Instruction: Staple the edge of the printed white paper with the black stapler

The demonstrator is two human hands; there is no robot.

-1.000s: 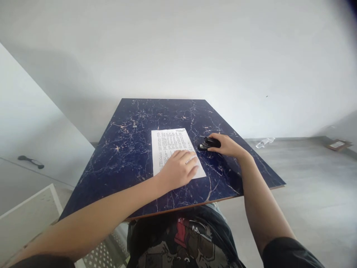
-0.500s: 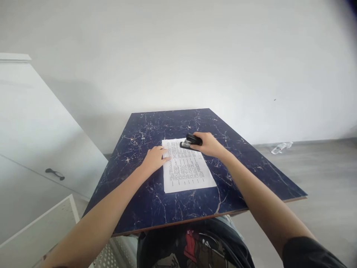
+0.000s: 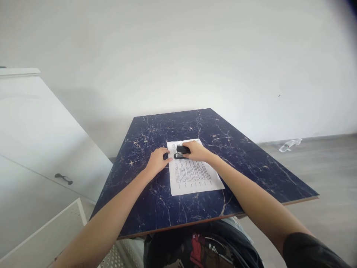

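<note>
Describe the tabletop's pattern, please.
The tabletop is dark blue with pale, marble-like veins, seen best in the head view.

One head-worn camera is looking from above the near edge of the desk [image 3: 225, 145], facing forward and down across its top. It is hanging close over the near side, framing both hands [image 3: 157, 160] on the desk, while taking in the wall [image 3: 178, 56] behind the desk and the floor [image 3: 334, 167] to its right.

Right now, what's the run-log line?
left hand: at left edge of printed paper; right hand: holding black stapler over it; surface: blue table
</note>
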